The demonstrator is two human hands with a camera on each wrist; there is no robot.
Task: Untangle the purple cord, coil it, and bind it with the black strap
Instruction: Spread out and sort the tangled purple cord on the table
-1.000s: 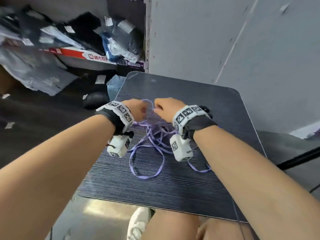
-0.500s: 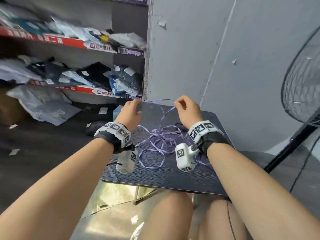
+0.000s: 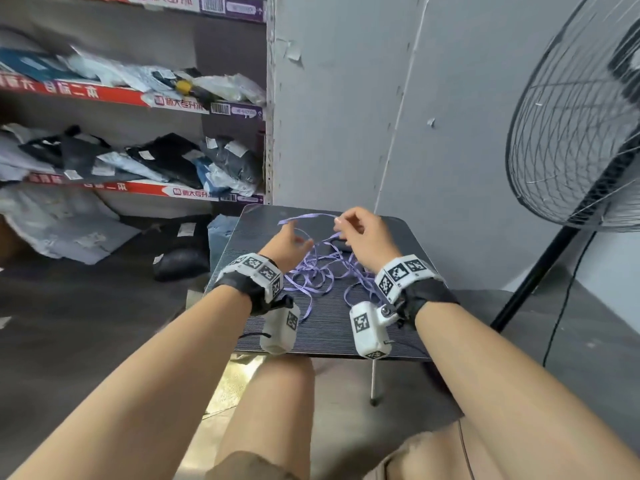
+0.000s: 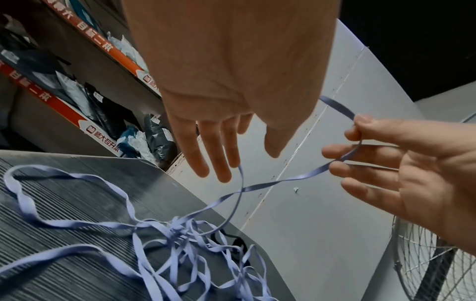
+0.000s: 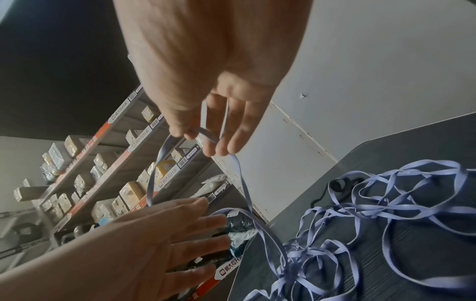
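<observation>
Both hands raised above the dark ribbed surface (image 3: 263, 237), near its far edge. Right hand (image 3: 363, 233) pinches the purple cord (image 3: 311, 275) between thumb and index, other fingers spread loose; the left wrist view shows this pinch plainly, right hand (image 4: 412, 163), with the cord (image 4: 159, 228) running from the pinch over the fingers and down to the tangle. Left hand (image 3: 287, 247) has straight, relaxed fingers; in the left wrist view (image 4: 231, 101) a strand rises to its fingertips, no curl round it. The right wrist view, left hand (image 5: 154, 244), shows a strand passing behind that flat hand; whether it touches, cannot tell. Same view, right hand (image 5: 206, 101) holds a short loop of cord (image 5: 386, 213) at the fingertips.

Most of the cord lies in a loose tangle mid-surface, between the wrists in the head view.

Black strap (image 5: 337, 187) lies on the surface at the far side of the tangle, partly under purple strands; also a dark bit in the left wrist view (image 4: 234, 240); head view gives only a dark shape (image 3: 341, 244) by the right hand.

Head view alone shows the fan (image 3: 571, 133) right, shelves (image 3: 138, 98) left.
</observation>
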